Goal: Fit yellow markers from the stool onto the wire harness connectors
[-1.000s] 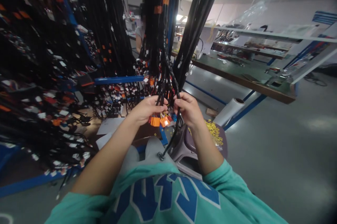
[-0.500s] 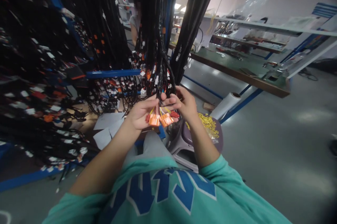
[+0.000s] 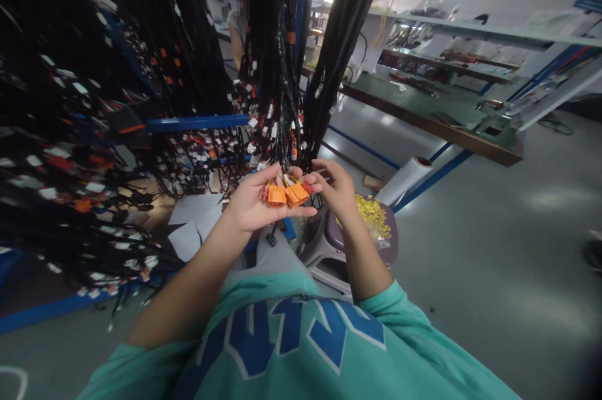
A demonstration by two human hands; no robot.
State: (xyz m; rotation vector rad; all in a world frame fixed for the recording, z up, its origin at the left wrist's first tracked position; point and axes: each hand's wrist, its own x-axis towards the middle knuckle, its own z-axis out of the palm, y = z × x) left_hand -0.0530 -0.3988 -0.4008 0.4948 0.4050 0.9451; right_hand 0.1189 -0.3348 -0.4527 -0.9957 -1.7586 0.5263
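Two orange connectors (image 3: 276, 195) with red parts at their outer sides lie side by side across the fingers of my left hand (image 3: 251, 199), which is palm up and curled under them. Thin yellow and white wires run from them up into a hanging black cable bundle (image 3: 285, 99). My right hand (image 3: 336, 190) is at the right, its thumb and fingertips pinched at the red connector (image 3: 308, 188) beside the right orange one. A small dark connector (image 3: 271, 239) hangs below, in front of my grey trousers.
Dense black harnesses (image 3: 56, 105) with white and orange connectors hang at the left on a blue frame (image 3: 197, 123). Paper sheets (image 3: 195, 209) lie beneath. Right are a stool (image 3: 388, 249) with yellow pieces (image 3: 371, 215), a white roll (image 3: 408, 179) and a green-topped table (image 3: 418, 108). A person stands behind the cables.
The orange connectors are slightly higher and tilted differently. The fingers of my left hand have stretched out farther beneath them. The small dark connector now shows below my hands.
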